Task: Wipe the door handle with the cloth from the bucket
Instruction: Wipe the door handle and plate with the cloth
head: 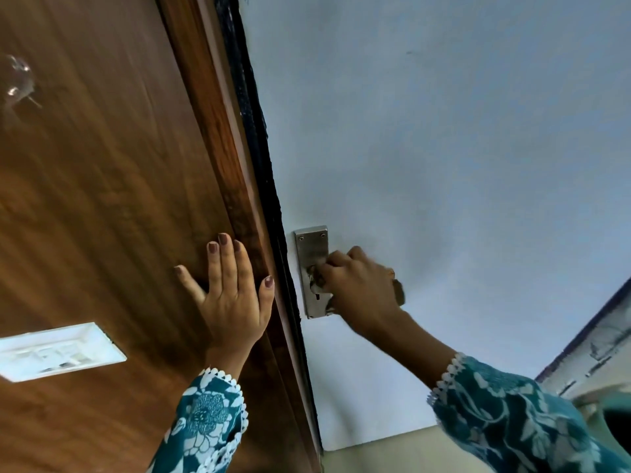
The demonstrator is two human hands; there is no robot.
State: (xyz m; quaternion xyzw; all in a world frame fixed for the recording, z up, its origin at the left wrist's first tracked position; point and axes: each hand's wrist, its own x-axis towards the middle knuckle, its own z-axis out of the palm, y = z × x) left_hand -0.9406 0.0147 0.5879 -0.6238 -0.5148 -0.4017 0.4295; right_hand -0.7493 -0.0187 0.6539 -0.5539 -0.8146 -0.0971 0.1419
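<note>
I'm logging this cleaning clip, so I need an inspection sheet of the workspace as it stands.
Surface: pale blue door, beside a brown wood panel.
Job's things: steel handle plate; handle mostly hidden; cloth and bucket not seen.
Clutter: nothing seen.
Grips: left hand flat, open on the wood; right hand closed at the handle.
Cables: nothing seen.
Surroundings: white switch plate on the wood; black door edge.

Left hand [228,295] lay flat, palm down, fingers [223,261] straight and close together, thumb spread wide. My left wrist ran straight up out of patterned sleeve [205,421]. Right hand [362,288] reached forward, knuckles up, fingers curled shut in tight grip. My right forearm stretched out bare from sleeve cuff, wrist bent slightly.
</note>
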